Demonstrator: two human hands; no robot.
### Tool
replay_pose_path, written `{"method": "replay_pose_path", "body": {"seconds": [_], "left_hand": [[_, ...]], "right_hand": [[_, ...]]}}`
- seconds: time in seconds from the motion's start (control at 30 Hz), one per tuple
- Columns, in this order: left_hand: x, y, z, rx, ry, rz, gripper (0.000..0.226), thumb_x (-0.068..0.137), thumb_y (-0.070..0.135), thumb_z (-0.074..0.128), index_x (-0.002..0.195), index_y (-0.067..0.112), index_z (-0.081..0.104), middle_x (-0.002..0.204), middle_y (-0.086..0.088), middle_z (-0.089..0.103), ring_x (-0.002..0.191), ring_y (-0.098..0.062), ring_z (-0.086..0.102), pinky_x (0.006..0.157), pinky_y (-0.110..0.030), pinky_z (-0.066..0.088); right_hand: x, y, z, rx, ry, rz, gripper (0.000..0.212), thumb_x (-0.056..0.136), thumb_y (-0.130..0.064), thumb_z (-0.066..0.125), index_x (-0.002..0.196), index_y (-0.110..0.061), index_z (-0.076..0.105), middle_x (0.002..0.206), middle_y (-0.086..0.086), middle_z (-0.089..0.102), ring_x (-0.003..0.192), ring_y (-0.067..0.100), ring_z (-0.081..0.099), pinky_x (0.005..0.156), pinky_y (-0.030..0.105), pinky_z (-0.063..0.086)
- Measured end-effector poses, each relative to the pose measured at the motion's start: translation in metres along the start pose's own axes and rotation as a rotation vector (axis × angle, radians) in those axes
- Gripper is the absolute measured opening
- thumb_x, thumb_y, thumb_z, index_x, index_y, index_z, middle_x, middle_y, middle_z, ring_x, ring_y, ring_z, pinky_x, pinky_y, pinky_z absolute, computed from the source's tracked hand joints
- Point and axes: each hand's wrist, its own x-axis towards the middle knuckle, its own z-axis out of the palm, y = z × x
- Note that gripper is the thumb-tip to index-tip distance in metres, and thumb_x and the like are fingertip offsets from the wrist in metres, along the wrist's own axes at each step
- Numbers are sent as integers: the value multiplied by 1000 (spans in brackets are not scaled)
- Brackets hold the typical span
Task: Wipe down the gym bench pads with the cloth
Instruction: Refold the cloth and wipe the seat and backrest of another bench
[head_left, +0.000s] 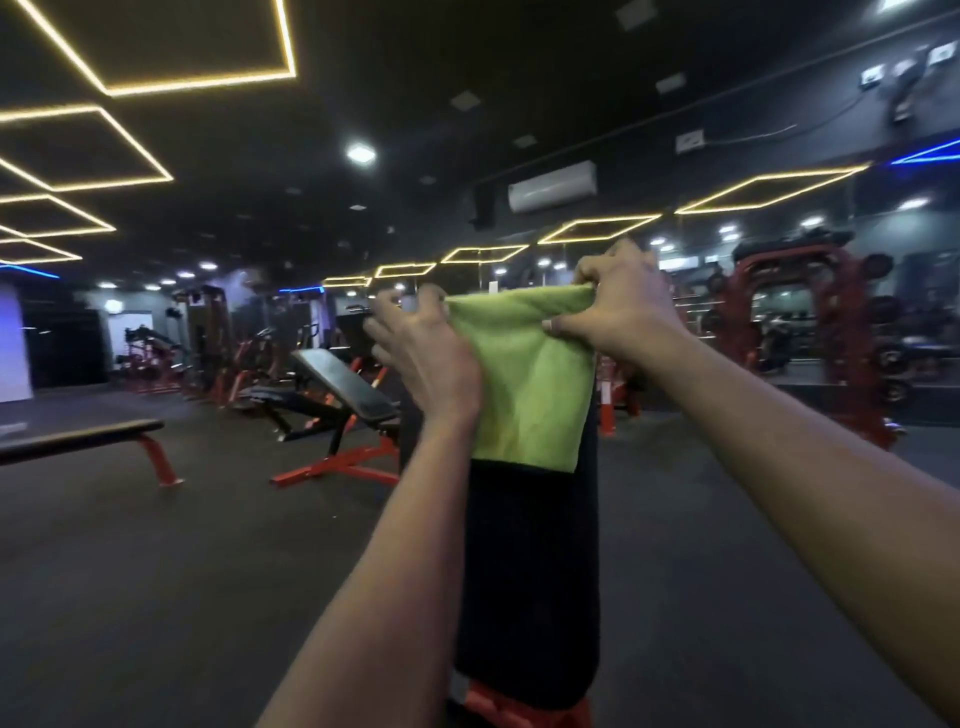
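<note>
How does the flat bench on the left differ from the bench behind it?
The flat bench has a level pad; the incline bench has its back pad tilted up. The flat bench runs off the left edge; the incline bench sits farther back, nearer the middle. Both have black pads on red frames.

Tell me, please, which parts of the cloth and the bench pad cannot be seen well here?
Head view: the upper part of the black pad is hidden behind the green cloth.
Head view: the left hand is blurred; its grip on the cloth is unclear.
Head view: the pad's red base is cut off by the bottom edge.
</note>
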Motion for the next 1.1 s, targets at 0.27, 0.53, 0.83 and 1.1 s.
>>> {"method": "replay_pose_path", "body": {"seconds": [0.27, 0.53, 0.83, 1.1], "left_hand": [[-78, 9, 60, -144, -309, 29, 79, 78, 92, 23, 146, 63, -6, 163, 8, -25, 147, -30, -27, 98, -74, -21], [12, -28, 65, -151, -242, -286, 69, 89, 79, 27, 147, 42, 33, 165, 4, 8, 151, -33, -3, 107, -78, 2], [-64, 0, 68, -145, -219, 44, 71, 79, 91, 27, 142, 58, 21, 162, 21, -1, 152, -24, -9, 107, -72, -6], [21, -23, 65, -128, -242, -411, 83, 89, 79, 22, 156, 31, 19, 166, 4, 6, 152, -29, 1, 111, -72, 3]], "right_hand": [[-2, 77, 30, 913, -189, 62, 51, 101, -57, 25, 124, -40, 66, 137, -2, 61, 125, 22, 55, 91, 44, 51], [-16, 63, 94, 990, -67, 93, 37, 111, -42, 25, 133, -59, 49, 116, -50, 49, 108, -23, 51, 84, 9, 43], [-18, 59, 106, 1123, 93, 57, 35, 112, -33, 31, 132, -43, 58, 117, -47, 58, 112, -21, 54, 86, 0, 41], [-19, 55, 115, 1181, 156, 96, 39, 112, -34, 28, 139, -41, 56, 138, -24, 56, 128, 2, 55, 108, 33, 48]]}}
